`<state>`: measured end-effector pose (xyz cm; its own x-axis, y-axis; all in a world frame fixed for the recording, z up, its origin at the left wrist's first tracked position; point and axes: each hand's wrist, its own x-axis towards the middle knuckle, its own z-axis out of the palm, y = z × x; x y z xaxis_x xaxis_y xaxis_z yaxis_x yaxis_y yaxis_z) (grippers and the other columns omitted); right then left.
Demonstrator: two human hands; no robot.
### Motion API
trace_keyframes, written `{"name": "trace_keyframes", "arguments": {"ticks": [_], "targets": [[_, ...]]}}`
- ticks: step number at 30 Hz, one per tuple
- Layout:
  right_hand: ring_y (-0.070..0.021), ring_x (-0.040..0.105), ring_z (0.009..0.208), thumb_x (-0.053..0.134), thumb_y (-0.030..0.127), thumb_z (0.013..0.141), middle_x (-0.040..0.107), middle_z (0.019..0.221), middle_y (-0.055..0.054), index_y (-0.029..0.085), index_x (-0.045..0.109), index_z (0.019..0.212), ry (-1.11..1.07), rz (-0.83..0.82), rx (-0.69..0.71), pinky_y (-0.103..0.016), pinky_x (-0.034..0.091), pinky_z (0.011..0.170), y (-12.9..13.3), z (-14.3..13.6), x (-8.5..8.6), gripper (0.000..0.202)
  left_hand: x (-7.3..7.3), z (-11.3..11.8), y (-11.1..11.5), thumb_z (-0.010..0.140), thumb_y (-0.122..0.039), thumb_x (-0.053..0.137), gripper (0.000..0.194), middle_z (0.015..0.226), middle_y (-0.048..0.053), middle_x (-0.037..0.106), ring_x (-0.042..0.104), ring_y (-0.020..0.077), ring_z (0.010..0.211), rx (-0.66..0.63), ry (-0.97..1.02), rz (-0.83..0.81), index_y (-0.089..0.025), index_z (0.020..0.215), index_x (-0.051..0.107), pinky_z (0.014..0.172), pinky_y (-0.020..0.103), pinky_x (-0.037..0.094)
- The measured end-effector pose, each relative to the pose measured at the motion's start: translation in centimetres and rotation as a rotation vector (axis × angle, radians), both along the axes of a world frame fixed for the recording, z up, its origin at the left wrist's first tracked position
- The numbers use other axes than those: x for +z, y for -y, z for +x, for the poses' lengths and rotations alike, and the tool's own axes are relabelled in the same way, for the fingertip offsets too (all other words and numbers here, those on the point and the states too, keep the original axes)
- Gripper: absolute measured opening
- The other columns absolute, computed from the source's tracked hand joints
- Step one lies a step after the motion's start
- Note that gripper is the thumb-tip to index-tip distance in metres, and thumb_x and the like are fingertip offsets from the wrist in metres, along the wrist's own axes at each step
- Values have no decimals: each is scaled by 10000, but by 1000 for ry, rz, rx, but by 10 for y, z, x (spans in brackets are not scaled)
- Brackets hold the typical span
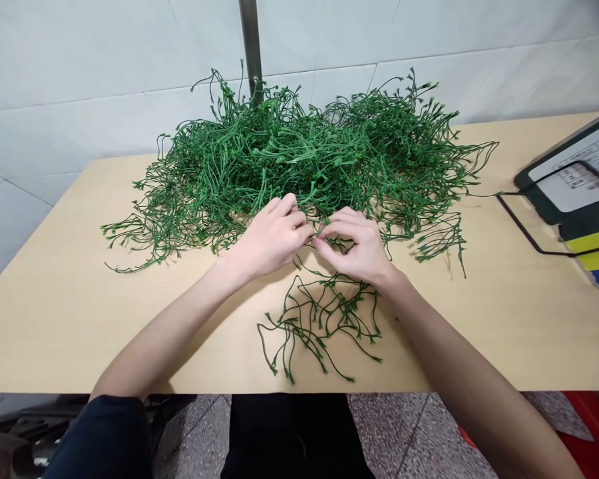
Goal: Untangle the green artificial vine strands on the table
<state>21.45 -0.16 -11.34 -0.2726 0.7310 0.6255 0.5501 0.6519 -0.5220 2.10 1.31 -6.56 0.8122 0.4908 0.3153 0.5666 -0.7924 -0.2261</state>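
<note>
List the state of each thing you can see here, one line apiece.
Left hand: fingers curled, grip partly hidden.
Right hand: thumb and forefinger pinching a green stem.
Large heap of stems: tangled, piled up.
Smaller group of stems: loose, thinly spread.
Metal post: upright.
Printed board: cut off by the picture's edge.

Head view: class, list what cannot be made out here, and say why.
All in the head view:
What the left hand and right hand have between their fingertips: mostly hidden by fingers.
Foot of the metal post: behind the green heap.
Small print on the white label: too small, blurred.
Right end of the dark panel: cut off by the right edge.
</note>
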Motion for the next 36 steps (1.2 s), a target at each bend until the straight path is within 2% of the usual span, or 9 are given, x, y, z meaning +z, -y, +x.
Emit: {"name": "trace_keyframes", "arguments": {"ticks": [5, 11, 16, 22, 30, 36], "targets": [[-231, 576, 801, 657, 287, 795, 686, 677, -24, 229, 671, 707, 78, 25, -22, -400, 376, 775, 2, -1, 1, 106, 1, -1, 0, 952, -222, 529, 208, 815, 103, 703, 519, 247, 934, 1, 4, 2, -145, 931, 721, 736, 354, 399], [-223, 573, 753, 624, 216, 777, 678, 625, -17, 223, 669, 700, 183, 147, -52, -401, 356, 751, 1, 0, -2, 90, 2, -1, 1, 969, -264, 520, 245, 820, 108, 699, 492, 252, 919, -11, 23, -50, -130, 923, 721, 717, 353, 375], [-244, 581, 810, 603, 214, 763, 701, 669, -22, 234, 659, 697, 247, 187, -130, -429, 355, 797, 1, -1, -4, 88, 1, 2, 3, 985, -261, 473, 290, 814, 117, 686, 475, 247, 905, -21, 38, -113, -114, 937, 717, 736, 354, 376], [-249, 571, 796, 578, 184, 730, 663, 599, -28, 220, 568, 590, 316, 292, -168, -454, 325, 805, 0, 0, -7, 144, -1, 5, 3, 982, -236, 447, 290, 801, 115, 674, 470, 240, 877, -35, 35, -167, -108, 938, 704, 758, 359, 395], [-231, 545, 797, 545, 187, 715, 621, 535, -7, 204, 503, 546, 335, 257, -196, -419, 265, 762, 3, -5, -8, 175, -7, 5, 3, 950, -162, 486, 192, 858, 114, 655, 483, 249, 930, -24, -36, -110, -109, 938, 671, 750, 348, 393], [-222, 505, 816, 523, 168, 738, 633, 577, -16, 194, 493, 576, 341, 197, -186, -398, 232, 755, 3, -9, -7, 167, -11, 3, -2, 944, -155, 494, 168, 894, 114, 653, 492, 258, 954, -16, -56, -121, -106, 944, 654, 734, 347, 377]]}}
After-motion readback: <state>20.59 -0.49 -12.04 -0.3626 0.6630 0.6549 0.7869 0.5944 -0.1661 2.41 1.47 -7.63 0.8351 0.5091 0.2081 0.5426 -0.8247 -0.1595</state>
